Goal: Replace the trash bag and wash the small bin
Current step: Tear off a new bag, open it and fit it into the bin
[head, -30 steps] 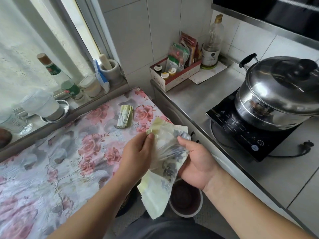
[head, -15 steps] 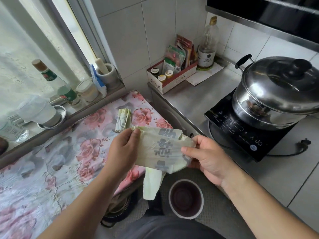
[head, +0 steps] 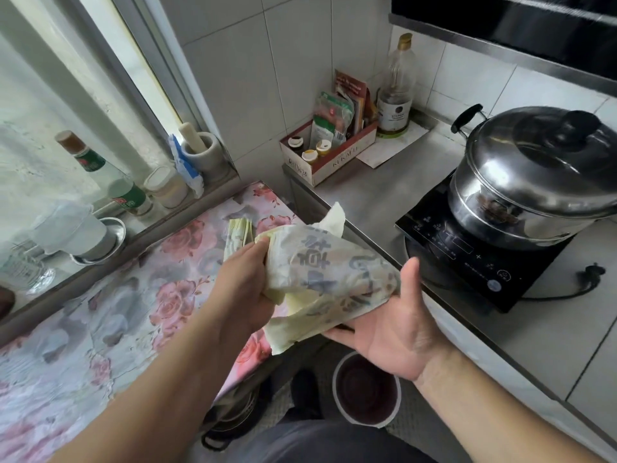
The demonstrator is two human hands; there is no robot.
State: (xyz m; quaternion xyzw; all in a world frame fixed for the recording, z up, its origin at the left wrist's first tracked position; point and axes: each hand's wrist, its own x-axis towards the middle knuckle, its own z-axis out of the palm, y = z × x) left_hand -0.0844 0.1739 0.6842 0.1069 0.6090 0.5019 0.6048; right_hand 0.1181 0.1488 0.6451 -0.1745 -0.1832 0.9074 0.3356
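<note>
Left hand grips bag; right hand flat, fingers straight, under bag. Bin on floor below.

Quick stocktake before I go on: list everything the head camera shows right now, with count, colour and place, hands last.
trash bag: 1, pale yellow-green with grey print, held over the counter edge
folded bags: 1 stack, pale green, on the floral cloth
small bin: 1, white rim, dark inside, unlined, on the floor
floral cloth: 1, pink and grey, left counter
steel pot: 1, silver, lidded, on the cooktop
induction cooktop: 1, black, right counter
condiment box: 1, white and red, back corner
oil bottle: 1, clear, beside the box
mortar: 1, grey, windowsill
left hand: grips the bag
right hand: palm up, fingers under the bag
</note>
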